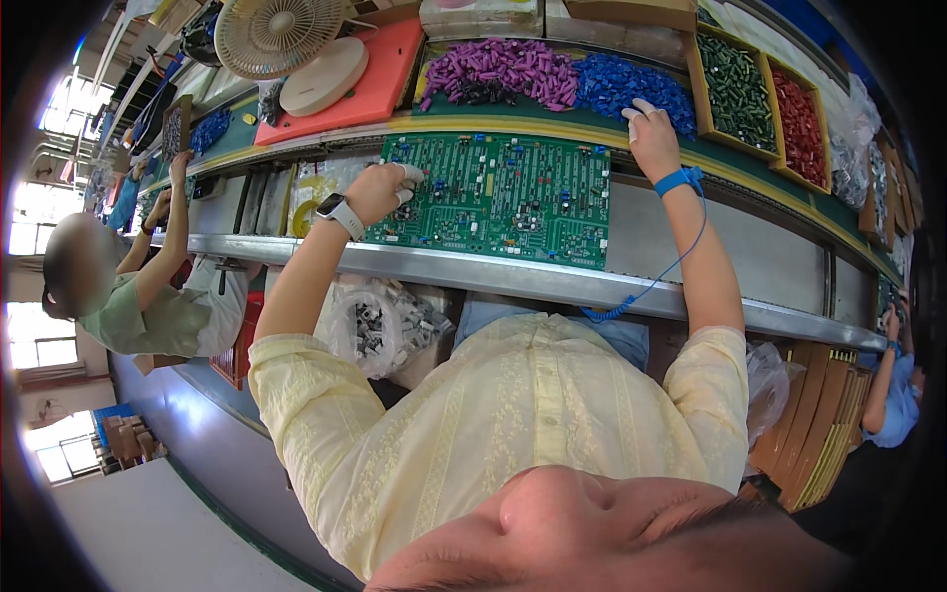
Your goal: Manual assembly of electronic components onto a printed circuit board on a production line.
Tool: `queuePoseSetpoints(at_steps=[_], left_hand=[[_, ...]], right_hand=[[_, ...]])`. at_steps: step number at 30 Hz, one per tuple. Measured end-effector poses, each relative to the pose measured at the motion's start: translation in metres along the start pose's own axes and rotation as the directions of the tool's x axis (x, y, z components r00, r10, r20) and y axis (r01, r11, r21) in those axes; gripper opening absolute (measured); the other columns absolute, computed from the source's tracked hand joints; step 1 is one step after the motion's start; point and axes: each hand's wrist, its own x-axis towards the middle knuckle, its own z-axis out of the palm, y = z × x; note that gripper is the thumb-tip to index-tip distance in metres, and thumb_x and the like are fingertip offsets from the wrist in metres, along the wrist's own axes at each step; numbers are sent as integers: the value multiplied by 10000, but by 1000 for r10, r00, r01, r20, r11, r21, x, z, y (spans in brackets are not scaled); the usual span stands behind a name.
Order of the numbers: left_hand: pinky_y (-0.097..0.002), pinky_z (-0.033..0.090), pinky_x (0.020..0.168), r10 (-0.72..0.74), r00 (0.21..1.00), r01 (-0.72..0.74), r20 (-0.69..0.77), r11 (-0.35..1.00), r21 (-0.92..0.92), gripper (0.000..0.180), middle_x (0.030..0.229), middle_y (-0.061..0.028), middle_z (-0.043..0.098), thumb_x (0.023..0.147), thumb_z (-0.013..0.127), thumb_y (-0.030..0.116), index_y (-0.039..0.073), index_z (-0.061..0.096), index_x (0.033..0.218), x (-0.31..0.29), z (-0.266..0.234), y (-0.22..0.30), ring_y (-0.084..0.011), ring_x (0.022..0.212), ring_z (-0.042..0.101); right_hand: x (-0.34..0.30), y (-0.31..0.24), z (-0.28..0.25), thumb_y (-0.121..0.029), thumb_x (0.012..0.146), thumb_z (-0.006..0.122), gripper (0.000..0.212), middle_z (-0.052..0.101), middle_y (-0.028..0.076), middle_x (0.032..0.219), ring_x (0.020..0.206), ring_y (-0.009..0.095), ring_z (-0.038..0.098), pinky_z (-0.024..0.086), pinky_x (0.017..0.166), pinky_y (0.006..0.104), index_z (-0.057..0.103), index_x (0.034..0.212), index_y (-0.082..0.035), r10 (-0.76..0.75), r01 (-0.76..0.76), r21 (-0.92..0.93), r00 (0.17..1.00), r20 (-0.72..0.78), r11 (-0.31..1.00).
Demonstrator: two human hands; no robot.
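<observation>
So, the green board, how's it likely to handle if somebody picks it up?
The board is probably stiff: it lies flat, with no sag showing. It looks thin, so it may be fairly light for its spread. The small parts standing up from its face could perhaps get knocked if it's gripped there.

The left fingers (407, 175) cover a bit of the board (493, 212); what they grip, if anything, is too small to tell. Whether the right fingers (643, 106) hold any blue parts (617, 81) is unclear. The top edge crops the fan (279, 35), the right rim a co-worker (896, 400).
</observation>
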Motion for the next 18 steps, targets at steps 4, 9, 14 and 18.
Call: queuePoseSetpoints(at_steps=[4, 9, 14, 18], left_hand=[[-359, 496, 726, -34, 999, 34, 9, 999, 14, 269, 857, -146, 651, 738, 603, 20, 54, 623, 1005, 1, -2, 5, -278, 798, 632], [-362, 493, 741, -29, 1000, 28, 3, 996, 89, 276, 877, -148, 654, 740, 607, 22, 55, 623, 1013, 0, -4, 10, -283, 829, 631], [-375, 491, 750, -29, 1000, 29, -6, 992, 126, 293, 900, -159, 648, 728, 612, 18, 53, 624, 1019, -3, -1, 12, -294, 841, 626], [-381, 475, 783, -47, 998, 43, 47, 995, 85, 320, 925, -165, 636, 723, 601, 3, 45, 613, 1040, -3, -1, 13, -314, 877, 601]], right_hand=[[0, 1, 0, -46, 765, 556, 196, 574, 112, 1079, 876, 302, 528, 466, 789, 396, 649, 937, -70, -1, 1, 4, 1000, -3, 1000], [1, -2, -1, -47, 769, 553, 200, 573, 110, 1083, 881, 303, 526, 463, 794, 397, 645, 945, -67, 8, -8, 22, 1000, 9, 1000], [0, -4, -4, -50, 778, 547, 209, 566, 114, 1109, 908, 311, 524, 457, 818, 399, 640, 966, -66, 21, -22, 51, 999, 32, 998], [-2, 0, 1, -54, 789, 543, 214, 556, 118, 1131, 941, 316, 517, 456, 831, 403, 636, 981, -69, 31, -32, 38, 999, 42, 999]])
